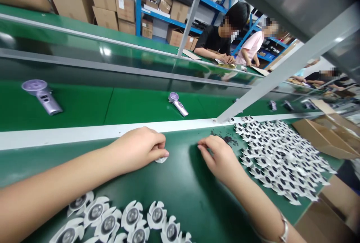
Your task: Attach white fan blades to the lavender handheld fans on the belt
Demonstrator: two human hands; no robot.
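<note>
My left hand (143, 147) is closed on a white fan blade (161, 159), held low over the green tabletop, with most of the blade hidden under the fingers. To its right, my right hand (218, 156) has its fingers curled together near the tabletop; whatever they hold is too small or hidden to make out. Just beyond that hand lies a scatter of tiny black parts (229, 139). Many white fan blades with dark centres (281, 156) cover the table at the right. Nearer to me, below my left forearm, more white fan blades with shiny round centres (132, 216) lie in a loose group.
Behind a white rail (84, 134), a green conveyor belt (135, 108) carries purple handheld fans (49, 102). A slanted white post (253, 89) rises from the rail. Open cardboard boxes (323, 138) stand at the right. Across the line, people (210, 40) work near shelves.
</note>
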